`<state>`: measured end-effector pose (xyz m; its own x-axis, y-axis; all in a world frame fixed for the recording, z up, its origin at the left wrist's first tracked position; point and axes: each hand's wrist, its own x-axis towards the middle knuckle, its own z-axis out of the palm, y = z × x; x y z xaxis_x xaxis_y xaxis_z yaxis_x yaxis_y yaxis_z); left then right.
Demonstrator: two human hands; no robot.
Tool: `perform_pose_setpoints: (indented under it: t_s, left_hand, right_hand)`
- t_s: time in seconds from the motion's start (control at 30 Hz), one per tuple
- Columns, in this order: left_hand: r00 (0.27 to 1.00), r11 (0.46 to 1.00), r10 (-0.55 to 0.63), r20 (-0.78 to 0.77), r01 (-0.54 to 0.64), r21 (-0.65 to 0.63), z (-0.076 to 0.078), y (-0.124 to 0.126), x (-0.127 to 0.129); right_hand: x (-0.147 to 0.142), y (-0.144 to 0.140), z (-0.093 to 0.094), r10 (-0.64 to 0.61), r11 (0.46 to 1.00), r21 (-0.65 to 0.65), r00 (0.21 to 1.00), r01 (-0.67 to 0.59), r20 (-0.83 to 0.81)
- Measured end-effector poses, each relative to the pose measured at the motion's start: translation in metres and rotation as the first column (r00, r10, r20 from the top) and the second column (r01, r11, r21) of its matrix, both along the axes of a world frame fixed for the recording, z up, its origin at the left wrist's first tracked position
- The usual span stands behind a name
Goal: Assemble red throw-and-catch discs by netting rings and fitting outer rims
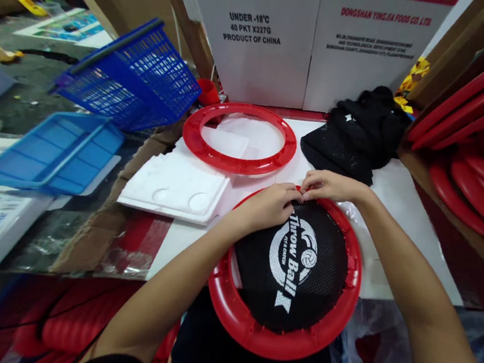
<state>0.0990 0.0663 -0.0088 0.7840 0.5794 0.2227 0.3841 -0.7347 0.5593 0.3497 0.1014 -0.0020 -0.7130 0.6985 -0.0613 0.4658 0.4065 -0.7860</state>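
Observation:
A red plastic ring lies half over the table's front edge, with a black mesh net printed "Throw Ball" spread across it. The net's edge follows the ring on the right and bottom; a gap shows at the left. My left hand is closed at the far rim, fingers pinching the net's edge. Beside it, almost touching, my right hand pinches at the same edge. The fingertips hide exactly what is between them. Beyond my hands lies a second red ring, with no net in it.
A white foam block sits under the second ring's left side. Black mesh fabric is heaped at the back right. Red rings fill a carton at right. A blue basket and blue tray stand left; a white carton blocks the back.

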Motion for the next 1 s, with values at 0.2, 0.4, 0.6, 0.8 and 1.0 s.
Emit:
perform_pose_setpoints:
  t_s: [0.2,0.4,0.6,0.8,1.0]
  left_hand:
    - [0.997,0.997,-0.068,-0.023,0.067,-0.031,0.005,-0.003,-0.001]
    - [0.988,0.997,-0.075,-0.136,0.074,-0.01,0.009,-0.001,-0.008]
    - [0.981,0.995,-0.104,-0.162,0.102,-0.025,0.01,0.001,-0.01]
    - [0.968,0.993,-0.11,-0.224,0.095,-0.077,0.019,-0.001,-0.012]
    - [0.97,0.973,0.021,-0.242,-0.075,-0.217,0.028,0.012,-0.031]
  right_hand:
    - [-0.001,-0.01,-0.011,-0.024,0.999,0.047,0.998,0.021,0.063]
    - [-0.006,-0.029,-0.034,-0.146,0.943,0.299,0.989,0.144,-0.015]
    - [-0.01,-0.027,-0.035,-0.138,0.972,0.17,0.981,0.161,-0.138]
    - [-0.018,-0.028,-0.032,-0.149,0.942,0.298,0.988,0.152,-0.034]
    - [0.013,-0.028,-0.014,-0.233,0.943,0.264,0.968,0.201,0.095]
